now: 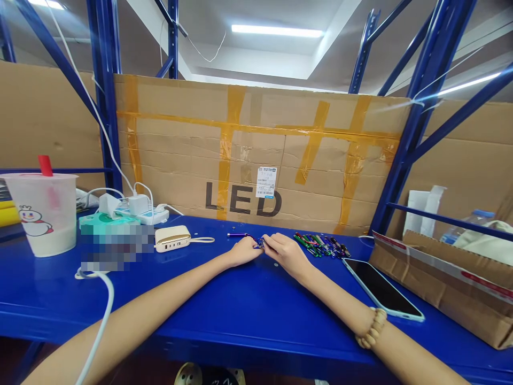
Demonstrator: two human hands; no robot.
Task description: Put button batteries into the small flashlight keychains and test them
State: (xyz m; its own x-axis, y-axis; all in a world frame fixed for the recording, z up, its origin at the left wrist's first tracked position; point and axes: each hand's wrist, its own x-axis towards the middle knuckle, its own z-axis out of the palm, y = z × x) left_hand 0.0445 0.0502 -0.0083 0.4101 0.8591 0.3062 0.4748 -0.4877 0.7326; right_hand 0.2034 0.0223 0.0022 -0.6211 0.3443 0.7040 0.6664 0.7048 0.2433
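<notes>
My left hand (pixel 244 251) and my right hand (pixel 282 252) meet at the middle of the blue shelf top (pixel 224 305). Their fingertips pinch a small dark blue clip (pixel 260 243), partly hidden by the fingers. A slim purple pen-like rod (pixel 238 234) sticks out from it to the left, behind my left hand. Just right of my right hand lies a row of several small multicoloured pen-like pieces with clips (pixel 320 246). A wooden bead bracelet (pixel 372 327) circles my right wrist.
A smartphone (pixel 380 289) lies right of the hands, beside an open cardboard box (pixel 441 283). To the left are a gold power bank (pixel 172 238), a power strip with chargers (pixel 148 215), a blurred pack (pixel 112 240) and a plastic cup (pixel 42 214). A taped cardboard sheet (pixel 240 155) stands behind.
</notes>
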